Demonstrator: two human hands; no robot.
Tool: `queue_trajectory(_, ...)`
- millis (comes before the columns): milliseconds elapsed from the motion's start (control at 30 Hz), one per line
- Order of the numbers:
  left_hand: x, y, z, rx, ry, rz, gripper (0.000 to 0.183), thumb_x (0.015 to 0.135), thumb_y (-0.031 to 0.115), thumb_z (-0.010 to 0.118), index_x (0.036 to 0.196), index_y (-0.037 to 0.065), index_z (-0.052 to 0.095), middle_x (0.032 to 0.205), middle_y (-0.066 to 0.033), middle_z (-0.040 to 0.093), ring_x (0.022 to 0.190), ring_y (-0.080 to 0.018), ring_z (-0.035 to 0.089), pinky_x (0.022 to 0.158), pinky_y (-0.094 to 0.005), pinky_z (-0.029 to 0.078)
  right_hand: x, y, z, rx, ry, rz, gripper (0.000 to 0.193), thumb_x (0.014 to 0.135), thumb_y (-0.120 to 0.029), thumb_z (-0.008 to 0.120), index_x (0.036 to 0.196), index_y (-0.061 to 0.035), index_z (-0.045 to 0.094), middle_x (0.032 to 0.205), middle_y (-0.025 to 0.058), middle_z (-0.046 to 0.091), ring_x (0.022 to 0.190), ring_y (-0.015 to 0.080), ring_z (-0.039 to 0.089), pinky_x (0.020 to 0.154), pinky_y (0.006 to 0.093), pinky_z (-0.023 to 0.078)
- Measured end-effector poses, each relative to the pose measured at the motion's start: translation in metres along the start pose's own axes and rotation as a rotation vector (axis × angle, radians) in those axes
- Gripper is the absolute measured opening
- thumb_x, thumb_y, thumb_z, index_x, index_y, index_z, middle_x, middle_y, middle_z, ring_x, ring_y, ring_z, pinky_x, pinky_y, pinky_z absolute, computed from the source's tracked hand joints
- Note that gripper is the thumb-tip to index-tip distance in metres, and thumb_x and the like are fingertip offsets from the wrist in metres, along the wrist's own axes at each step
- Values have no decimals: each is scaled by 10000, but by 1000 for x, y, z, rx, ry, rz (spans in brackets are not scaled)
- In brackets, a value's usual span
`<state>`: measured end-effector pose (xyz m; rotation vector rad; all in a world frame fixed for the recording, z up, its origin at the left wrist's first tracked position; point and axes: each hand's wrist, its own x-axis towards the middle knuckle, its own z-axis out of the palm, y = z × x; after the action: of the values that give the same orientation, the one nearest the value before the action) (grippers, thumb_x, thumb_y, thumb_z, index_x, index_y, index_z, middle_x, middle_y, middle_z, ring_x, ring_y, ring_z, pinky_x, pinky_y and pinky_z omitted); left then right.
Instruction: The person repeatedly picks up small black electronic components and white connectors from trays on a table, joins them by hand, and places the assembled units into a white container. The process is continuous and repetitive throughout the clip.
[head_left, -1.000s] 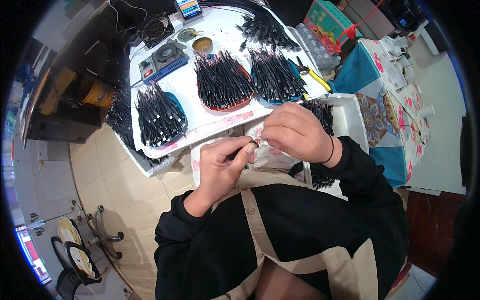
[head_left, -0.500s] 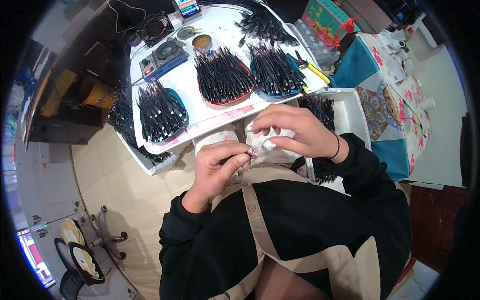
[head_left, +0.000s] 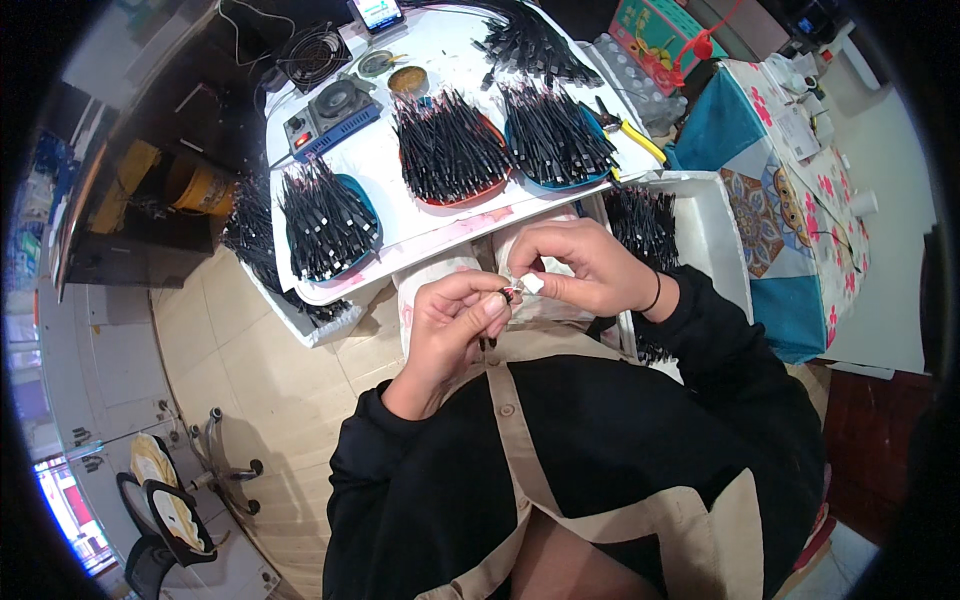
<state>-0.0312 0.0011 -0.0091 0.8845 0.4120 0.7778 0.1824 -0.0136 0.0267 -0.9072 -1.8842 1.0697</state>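
My left hand is closed in a pinch on a short black cable, whose bared wire ends poke out past the thumb. Against those ends, the thumb and forefinger of my right hand are pinched together. White covers wrap the right fingertips and partly hide the wires. Both hands are over my lap, just in front of the table edge. Beyond them, a red tray and a blue tray hold heaps of black cables, with another blue tray of cables to the left.
A white table carries a blue hot plate, a round tin, a lit phone and yellow-handled pliers. White foam boxes of cables flank the table. An office chair stands lower left.
My right hand has come down and left, its spread fingers closing onto the wire ends. The left hand has shifted slightly right and still holds the cable.
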Motion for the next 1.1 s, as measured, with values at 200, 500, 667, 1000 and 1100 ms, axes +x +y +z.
queue_trajectory(200,-6,-2,-2,-187,39,54,166,898,71,603,1008,-53,618,842,-100,612,614,-88,457,557,-224,363,-9,8,-9,-327,290,117,165,808,-33,613,972,-14,615,955,114,625,865,272,609,770,335,476)
queue_trajectory(500,2,-5,-3,-378,-31,-69,173,901,118,613,999,-25,604,813,-55,593,599,-75,445,540,-215,346,3,-1,6,-476,237,-407,254,737,-83,672,987,-47,648,979,85,624,900,257,615,759,343,510)
queue_trajectory(667,6,-4,-5,-343,-60,-116,155,889,106,627,981,-18,615,779,-40,586,588,-77,447,525,-217,344,13,-2,3,-463,226,-481,200,736,-98,670,924,-39,632,927,80,617,819,258,600,716,347,495)
queue_trajectory(1000,15,7,-8,1187,-197,620,173,767,-19,659,938,8,652,708,-128,587,582,-262,570,502,-321,439,-11,10,0,1078,-82,849,111,922,-47,542,960,36,606,857,19,614,747,75,568,647,218,460)
queue_trajectory(1100,5,6,-7,886,-113,407,142,832,5,634,970,-23,649,708,-88,588,554,-173,533,509,-290,415,-14,-2,-2,447,-12,436,122,902,-40,560,993,18,619,861,38,623,768,114,593,671,247,483)
